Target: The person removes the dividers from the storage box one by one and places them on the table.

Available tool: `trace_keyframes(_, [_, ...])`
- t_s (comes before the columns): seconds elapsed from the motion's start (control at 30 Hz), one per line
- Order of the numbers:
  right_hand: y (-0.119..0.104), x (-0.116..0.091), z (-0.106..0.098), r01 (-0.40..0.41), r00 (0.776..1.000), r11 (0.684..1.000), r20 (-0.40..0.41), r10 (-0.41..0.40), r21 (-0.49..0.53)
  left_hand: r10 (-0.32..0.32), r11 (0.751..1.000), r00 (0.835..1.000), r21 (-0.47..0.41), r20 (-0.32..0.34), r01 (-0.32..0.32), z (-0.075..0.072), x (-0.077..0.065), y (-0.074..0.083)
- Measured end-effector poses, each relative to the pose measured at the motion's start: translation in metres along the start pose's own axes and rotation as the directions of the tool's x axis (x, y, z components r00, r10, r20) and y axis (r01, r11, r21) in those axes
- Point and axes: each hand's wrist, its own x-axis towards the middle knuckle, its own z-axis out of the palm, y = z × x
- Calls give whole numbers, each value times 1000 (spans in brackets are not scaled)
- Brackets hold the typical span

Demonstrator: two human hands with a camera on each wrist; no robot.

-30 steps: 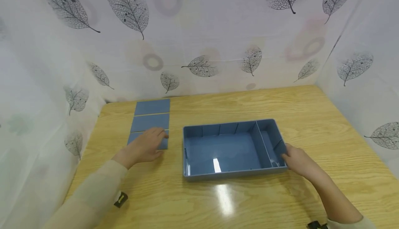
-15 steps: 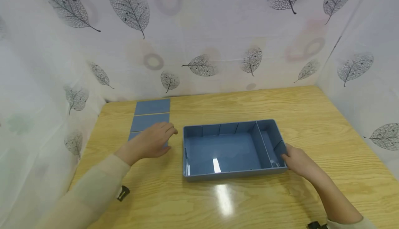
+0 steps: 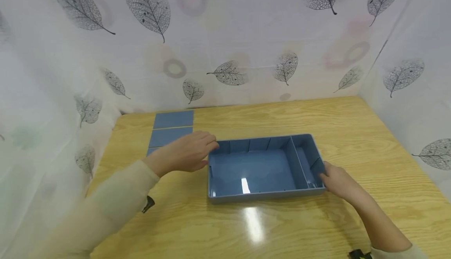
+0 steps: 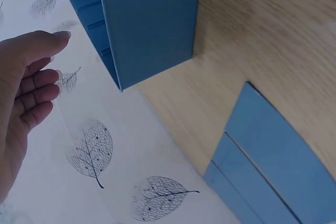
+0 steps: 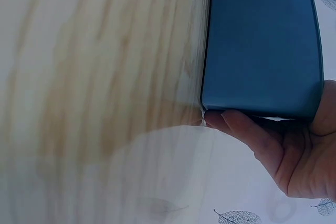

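Note:
A shallow blue-grey box (image 3: 264, 197) with an open top lies on the wooden table, divided into one large section and a narrow one at its right end. My right hand (image 3: 340, 182) grips the right end wall; the right wrist view has its fingers (image 5: 252, 135) along the outside of the box (image 5: 262, 45). Over the box's left end hovers my left hand (image 3: 188, 151), fingers loosely bent and nothing held. In the left wrist view its thumb (image 4: 47, 43) stands apart from the box wall (image 4: 149, 24).
Flat blue-grey panels (image 3: 172, 119) lie in a column at the table's back left; the left forearm partly covers the nearest one. A leaf-print cloth (image 3: 253, 36) hangs behind and at both sides. Small black devices (image 3: 148, 204) sit at both wrists.
My left hand has moved right from over the nearest panel to the left end of the box. The right hand keeps its grip, and the box stays in place.

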Motion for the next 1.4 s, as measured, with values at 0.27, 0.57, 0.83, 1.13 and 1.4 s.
trace_keyframes(0.27, [1,-1,1,-5,1000,1000,3,5,14,39,999,997,-12,62,-38,-9,14,0])
trace_keyframes(0.57, [1,-2,0,-9,1000,1000,9,9,17,115,993,987,-4,113,-115,-12,35,7])
trace_keyframes(0.83, [3,-2,1,-1,1000,1000,0,1,15,166,986,977,-4,131,-167,-12,50,14])
trace_keyframes(1.13, [12,0,3,78,996,997,-51,-76,27,193,980,966,14,173,-198,-19,74,18])
trace_keyframes(1.4, [3,-1,-1,30,999,1000,-32,-30,1,221,973,956,17,195,-229,-23,88,25])
